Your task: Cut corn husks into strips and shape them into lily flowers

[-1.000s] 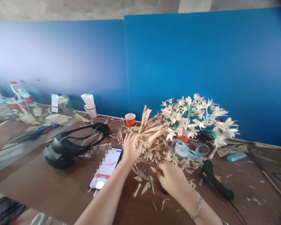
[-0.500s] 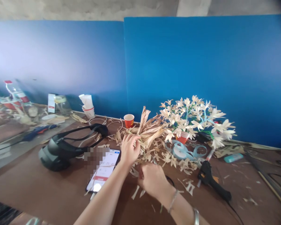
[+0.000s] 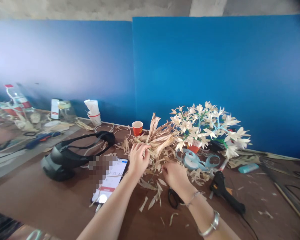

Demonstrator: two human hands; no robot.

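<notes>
My left hand point(image 3: 139, 161) is at the near left edge of a bundle of dried corn husks point(image 3: 162, 138), its fingers curled and whatever is in them hidden. Low over a litter of pale husk petals point(image 3: 157, 193), my right hand point(image 3: 176, 176) has its thumb and fingers drawn together. I cannot make out what that pinch holds. Below the right wrist, the black handle of scissors point(image 3: 173, 199) shows. A red paper cup holds a large bunch of cream husk flowers point(image 3: 205, 123) to the right. Loose husk flowers point(image 3: 198, 176) lie in front of it.
Pale blue ribbon point(image 3: 193, 160) and a black glue gun point(image 3: 226, 193) with its cord lie right. To the left are a phone point(image 3: 108, 181) and black headset point(image 3: 62, 161). An orange paper cup point(image 3: 137, 128) stands behind. A blurred co-worker's hand point(image 3: 1, 136) is far left.
My right hand has moved away from me and slightly right, toward the husk pile, uncovering some petals and the scissors' handle. My left hand has stayed in place. The co-worker's hand has shifted.
</notes>
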